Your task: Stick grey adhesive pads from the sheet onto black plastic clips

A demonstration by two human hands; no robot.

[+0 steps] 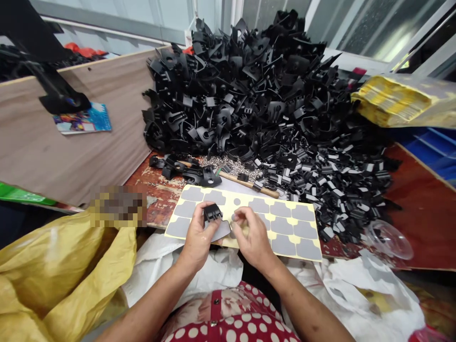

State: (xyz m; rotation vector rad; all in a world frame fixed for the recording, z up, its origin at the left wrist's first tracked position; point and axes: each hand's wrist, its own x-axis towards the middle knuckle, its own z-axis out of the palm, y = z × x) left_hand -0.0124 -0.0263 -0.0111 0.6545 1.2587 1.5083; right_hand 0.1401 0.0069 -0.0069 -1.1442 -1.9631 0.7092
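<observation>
My left hand grips a black plastic part, its toothed end up, with a flat grey face showing below the fingers. Just to the right, my right hand has its thumb and forefinger pinched around a small round grey piece. Under both hands lies a yellow sheet of grey stickers, in rows on its left and right. The sheet's lower middle is partly hidden by the hands.
A tall heap of black plastic parts rises behind the sheet, with small clips at its right. A wooden-handled tool lies by small metal pieces. A clear plastic lid is at the right, a yellow sack at the left.
</observation>
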